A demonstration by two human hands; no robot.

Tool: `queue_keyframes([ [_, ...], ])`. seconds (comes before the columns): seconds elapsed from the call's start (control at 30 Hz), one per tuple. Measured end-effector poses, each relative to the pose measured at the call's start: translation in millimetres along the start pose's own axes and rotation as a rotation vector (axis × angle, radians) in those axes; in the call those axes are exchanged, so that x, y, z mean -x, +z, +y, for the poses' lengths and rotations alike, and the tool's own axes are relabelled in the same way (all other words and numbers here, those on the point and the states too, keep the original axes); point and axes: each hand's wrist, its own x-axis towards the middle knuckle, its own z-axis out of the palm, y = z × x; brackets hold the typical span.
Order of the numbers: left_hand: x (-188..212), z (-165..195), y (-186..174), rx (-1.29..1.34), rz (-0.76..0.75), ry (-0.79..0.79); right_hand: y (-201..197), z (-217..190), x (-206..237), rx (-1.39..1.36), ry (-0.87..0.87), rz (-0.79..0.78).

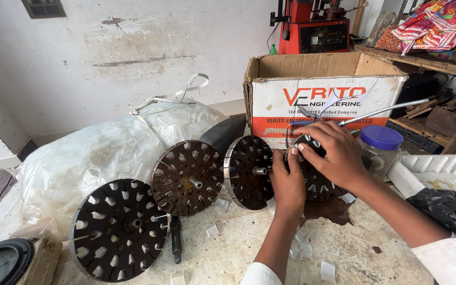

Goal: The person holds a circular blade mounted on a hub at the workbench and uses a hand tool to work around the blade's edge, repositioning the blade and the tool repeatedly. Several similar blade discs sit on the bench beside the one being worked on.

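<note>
Several dark round slotted metal discs stand leaning in a row on the floor. My left hand (287, 182) steadies the rightmost disc (317, 184) from its left side. My right hand (329, 150) rests over the top of that same disc, fingers closed on its upper rim next to a thin wire loop. The neighbouring disc (248, 171) with a centre shaft stands just left of my left hand. Two more discs (187, 177) (116, 228) lean further left.
A cardboard box (323, 97) stands behind the discs. A clear jar with a blue lid (380, 148) sits to the right, next to a white tray (439, 171) and a black bag (452, 211). A large plastic sack (96, 153) lies at left. White paper scraps litter the floor.
</note>
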Motion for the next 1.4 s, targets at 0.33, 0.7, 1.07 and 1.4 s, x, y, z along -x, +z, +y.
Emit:
queue_keyframes([
  [0.33,6,4,0,0.063,-0.06,-0.018,-3,23,-10,-0.357,0.323,-0.237],
  [0.7,11,13,0,0.08,-0.116,-0.044,-1,34,-13,-0.374,0.294,-0.247],
  [1.07,10,14,-1,0.071,-0.113,-0.039,-7,14,-13,-0.15,0.32,-0.163],
  [1.4,12,21,-2,0.032,-0.154,-0.118,-5,16,-11,-0.202,0.367,-0.172],
])
